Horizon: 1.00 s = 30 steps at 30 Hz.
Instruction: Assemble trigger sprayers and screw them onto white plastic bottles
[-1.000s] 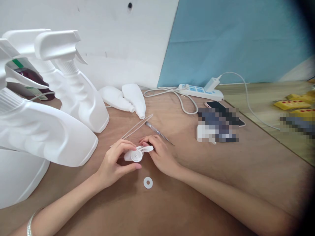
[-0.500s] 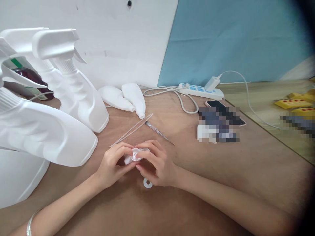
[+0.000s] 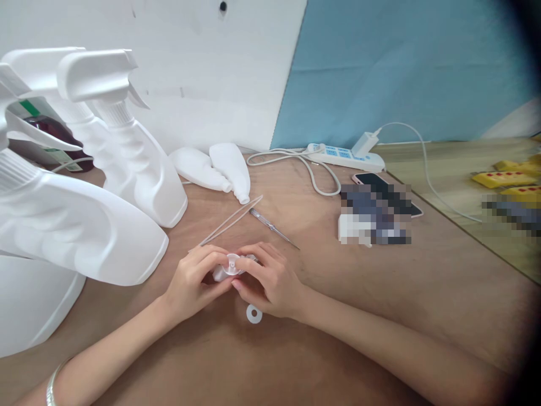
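Note:
Between both hands is a white trigger spray head (image 3: 232, 265), its round cup-like opening turned up with a small stem in the middle. My left hand (image 3: 192, 282) grips its left side with thumb and fingers. From the right, my right hand (image 3: 274, 282) closes on it, the index fingertip at the rim of the opening. Fingers hide much of the part. A flat white ring washer (image 3: 254, 313) lies on the table just below my right hand. Beyond the hands lie a clear-handled screwdriver (image 3: 270, 224) and thin white tubes (image 3: 232, 221).
Large white spray bottles (image 3: 139, 163) crowd the left side. Two small white bottles (image 3: 230, 169) lie at the back. A power strip (image 3: 346, 157) with a charger, its cord and a phone (image 3: 380, 186) are at the back right. Yellow items (image 3: 502, 178) sit far right.
My right index finger has drawn slightly back from the middle of the spray head's opening, so its central stem shows more. Little else differs.

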Tool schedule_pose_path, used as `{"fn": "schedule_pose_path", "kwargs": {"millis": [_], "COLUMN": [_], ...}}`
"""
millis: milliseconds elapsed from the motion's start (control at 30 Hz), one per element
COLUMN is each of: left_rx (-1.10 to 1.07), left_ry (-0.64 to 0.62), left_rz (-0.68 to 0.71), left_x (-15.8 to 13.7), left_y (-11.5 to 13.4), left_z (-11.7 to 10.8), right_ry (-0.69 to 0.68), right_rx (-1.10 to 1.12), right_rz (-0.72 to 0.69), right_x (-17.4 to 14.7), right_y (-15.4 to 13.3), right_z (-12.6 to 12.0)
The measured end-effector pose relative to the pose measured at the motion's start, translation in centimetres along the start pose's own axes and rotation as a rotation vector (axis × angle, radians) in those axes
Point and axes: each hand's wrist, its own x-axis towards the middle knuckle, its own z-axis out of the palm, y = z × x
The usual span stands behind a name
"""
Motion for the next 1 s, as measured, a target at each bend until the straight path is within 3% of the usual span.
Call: {"fn": "schedule_pose_path", "kwargs": {"millis": [267, 1000], "left_rx": [0.108, 0.157], "left_ry": [-0.056, -0.020], "left_rz": [0.080, 0.117], "left_x": [-0.42, -0.34], "left_y": [-0.73, -0.75], "left_z": [-0.14, -0.01], "right_ry": [-0.014, -0.051], "right_rx": [0.017, 0.049], "right_rz": [0.005, -0.021], "right_x": [0.05, 0.45], "right_y": [0.02, 0.70], "right_z": [-0.03, 0.04]}}
